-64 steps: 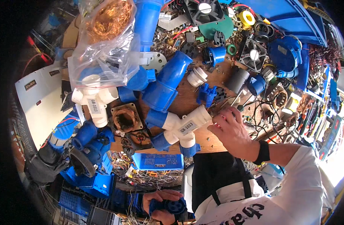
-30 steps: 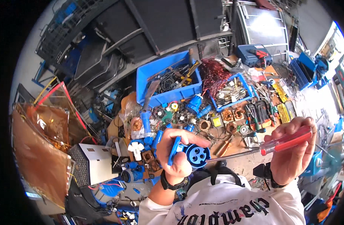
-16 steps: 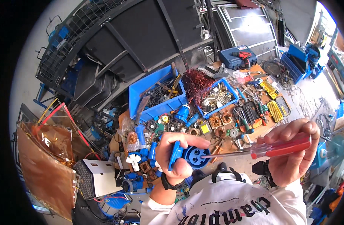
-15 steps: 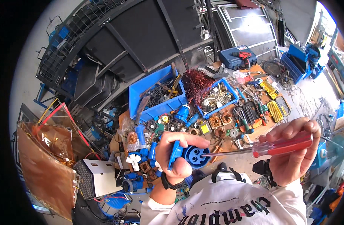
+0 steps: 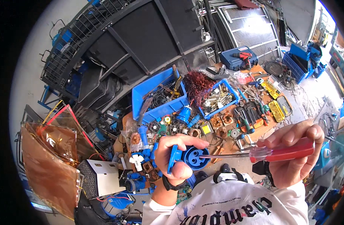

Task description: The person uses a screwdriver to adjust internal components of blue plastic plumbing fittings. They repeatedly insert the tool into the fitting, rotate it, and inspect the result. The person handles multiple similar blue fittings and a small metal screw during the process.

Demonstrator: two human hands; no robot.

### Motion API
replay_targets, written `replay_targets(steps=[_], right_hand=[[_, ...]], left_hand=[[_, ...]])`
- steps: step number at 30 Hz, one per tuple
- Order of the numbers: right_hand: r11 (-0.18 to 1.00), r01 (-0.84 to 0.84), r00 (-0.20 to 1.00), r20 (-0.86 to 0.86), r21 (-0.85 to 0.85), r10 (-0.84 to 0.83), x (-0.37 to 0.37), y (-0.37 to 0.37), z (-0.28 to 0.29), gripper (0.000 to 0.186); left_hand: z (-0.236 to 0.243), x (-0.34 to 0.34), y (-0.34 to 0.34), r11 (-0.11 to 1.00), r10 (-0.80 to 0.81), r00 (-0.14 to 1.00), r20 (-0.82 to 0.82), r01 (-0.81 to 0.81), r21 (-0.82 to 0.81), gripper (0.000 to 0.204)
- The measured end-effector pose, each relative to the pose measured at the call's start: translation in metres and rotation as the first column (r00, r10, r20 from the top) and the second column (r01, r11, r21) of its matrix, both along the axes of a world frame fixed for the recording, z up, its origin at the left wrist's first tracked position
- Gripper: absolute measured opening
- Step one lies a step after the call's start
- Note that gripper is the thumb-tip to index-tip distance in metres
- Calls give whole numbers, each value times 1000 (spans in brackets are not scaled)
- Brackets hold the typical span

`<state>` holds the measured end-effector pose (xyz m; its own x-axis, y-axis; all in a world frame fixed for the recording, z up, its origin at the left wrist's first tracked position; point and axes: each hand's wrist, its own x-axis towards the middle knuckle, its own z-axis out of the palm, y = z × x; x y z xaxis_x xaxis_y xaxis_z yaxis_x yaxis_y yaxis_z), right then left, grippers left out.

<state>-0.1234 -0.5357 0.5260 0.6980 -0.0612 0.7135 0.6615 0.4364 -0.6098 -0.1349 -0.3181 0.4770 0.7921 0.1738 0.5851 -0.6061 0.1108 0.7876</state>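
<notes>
In my left hand [image 5: 179, 144] is a blue industrial socket [image 5: 197, 159], its round face with several holes turned toward my right side. The socket's hinged blue lid [image 5: 175, 158] stands swung up beside my thumb. My right hand [image 5: 297, 157] is closed around the clear-and-red handle of a screwdriver [image 5: 282, 151]. The metal shaft runs left, and its tip sits at a hole in the socket's face; how deep it goes I cannot tell.
Beyond my hands, a wooden workbench [image 5: 237, 144] carries a blue bin [image 5: 142, 98] of cables, a smaller blue tray [image 5: 221, 98] of metal pins, copper wire [image 5: 199, 84], a yellow bit case [image 5: 277, 110] and a red drill [image 5: 245, 56] on a blue case. A white-and-black box [image 5: 104, 178] stands left.
The screwdriver and my right hand have shifted very slightly, its tip staying at the socket. The surroundings have moved a little rightward in the view.
</notes>
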Motion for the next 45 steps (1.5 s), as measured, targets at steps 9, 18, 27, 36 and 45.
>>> replay_targets(steps=[9,18,27,36,45], right_hand=[[961,-229,939,223,-158,260,7,4,1,42],[941,-201,948,188,-271,256,15,19,7,35],[901,-71,983,126,-429,137,11,26,10,26],[850,-223,966,10,-478,259,34,38,4,48],[819,-248,967,-79,-517,242,38,31,10,58]], left_hand=[[1,-4,-7,991,98,994,-44,-94,95,65],[-4,7,-5,993,91,996,-19,-90,74,53],[-10,7,-8,992,110,992,-60,-106,65,44],[-30,22,3,978,205,953,-223,-190,84,44],[-33,16,1,1000,20,953,-303,-12,29,50]])
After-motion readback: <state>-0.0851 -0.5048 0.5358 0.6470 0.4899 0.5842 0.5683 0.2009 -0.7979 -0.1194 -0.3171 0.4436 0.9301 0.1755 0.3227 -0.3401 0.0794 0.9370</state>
